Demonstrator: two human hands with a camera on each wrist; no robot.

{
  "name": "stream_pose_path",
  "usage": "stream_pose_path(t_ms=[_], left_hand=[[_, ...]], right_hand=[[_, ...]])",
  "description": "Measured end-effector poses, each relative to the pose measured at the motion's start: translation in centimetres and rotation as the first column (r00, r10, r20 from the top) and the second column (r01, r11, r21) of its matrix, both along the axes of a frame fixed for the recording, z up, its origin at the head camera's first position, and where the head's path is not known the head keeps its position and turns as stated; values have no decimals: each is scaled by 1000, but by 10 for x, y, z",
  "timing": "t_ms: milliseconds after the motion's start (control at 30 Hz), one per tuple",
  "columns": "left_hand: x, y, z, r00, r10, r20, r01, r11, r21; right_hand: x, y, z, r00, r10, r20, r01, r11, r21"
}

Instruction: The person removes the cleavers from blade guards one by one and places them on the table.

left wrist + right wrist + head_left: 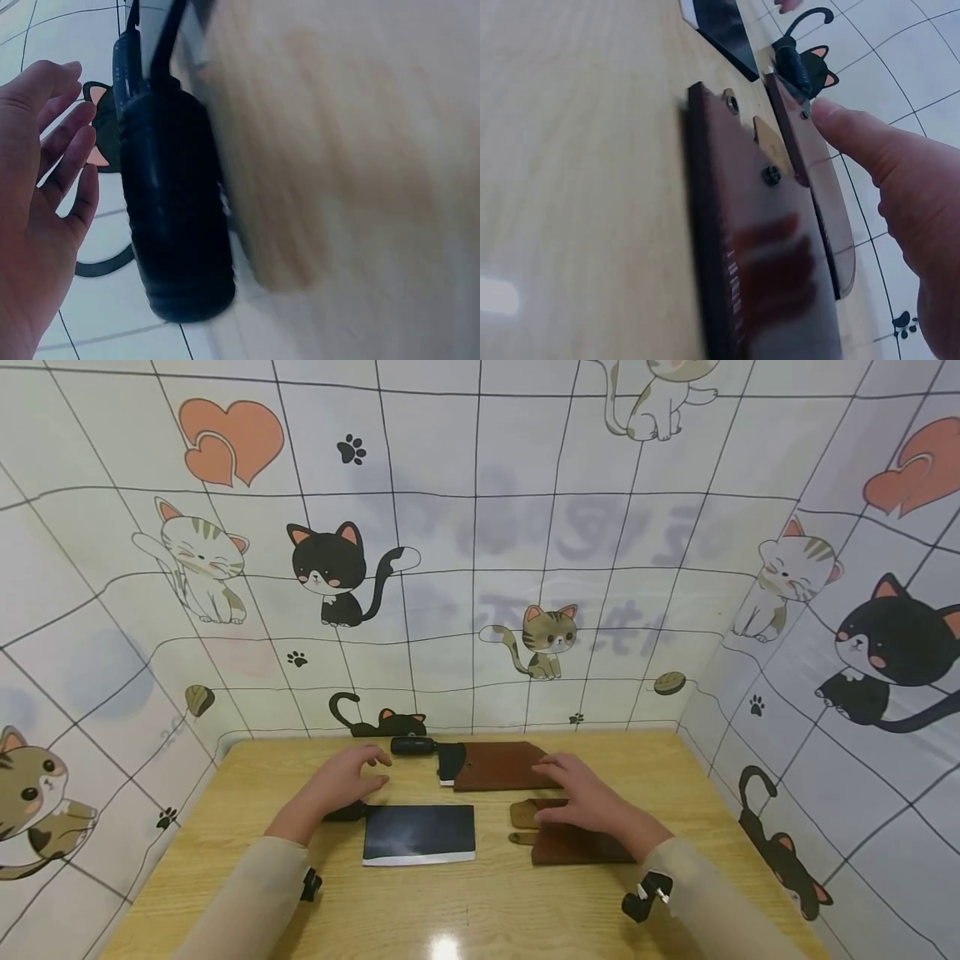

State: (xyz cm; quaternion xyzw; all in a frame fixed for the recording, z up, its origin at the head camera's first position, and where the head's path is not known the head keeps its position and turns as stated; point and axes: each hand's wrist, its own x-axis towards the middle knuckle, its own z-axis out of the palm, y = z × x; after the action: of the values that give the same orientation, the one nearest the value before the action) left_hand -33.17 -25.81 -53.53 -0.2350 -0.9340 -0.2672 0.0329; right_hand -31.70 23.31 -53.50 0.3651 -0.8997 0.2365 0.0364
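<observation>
A bare cleaver with a dark blade point(420, 831) and pale edge lies at the front left of the table. My left hand point(341, 783) hovers over its black handle point(176, 210), fingers loosely bent and apart from it. Behind lies a second cleaver in a brown leather sheath point(498, 766), its black handle point(412, 746) pointing left. Above a separate brown sheath point(577, 845) with an unfastened tan strap, my right hand point(588, 802) hangs with relaxed fingers and holds nothing. The right wrist view shows that sheath point(769, 240) beside the sheathed cleaver point(821, 187).
The light wooden table point(450, 910) is enclosed at the back and both sides by a white gridded cloth point(435, 452) printed with cats. Black devices, including one strap mount point(648, 893), sit at the wrists.
</observation>
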Motion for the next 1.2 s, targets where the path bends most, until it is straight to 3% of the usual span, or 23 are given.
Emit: stream_pose_path(t_ms=[67,467,733,933,1200], left_hand=[[-8,7,3,1000,0,4,0,1000,3],[-52,47,9,998,-22,-57,18,998,-63],[-70,66,-1,999,-18,-40,13,993,-121],[-78,73,-9,1000,9,-11,-10,991,-136],[-77,79,-13,993,61,102,-52,995,-86]], right_hand=[[-8,-7,3,1000,7,-20,-7,1000,8],[-52,-57,8,994,-82,76,69,985,158],[-72,-90,1,993,-71,95,50,976,213],[-75,-107,-1,991,-69,111,40,969,243],[-81,-115,-18,990,-74,118,38,958,283]])
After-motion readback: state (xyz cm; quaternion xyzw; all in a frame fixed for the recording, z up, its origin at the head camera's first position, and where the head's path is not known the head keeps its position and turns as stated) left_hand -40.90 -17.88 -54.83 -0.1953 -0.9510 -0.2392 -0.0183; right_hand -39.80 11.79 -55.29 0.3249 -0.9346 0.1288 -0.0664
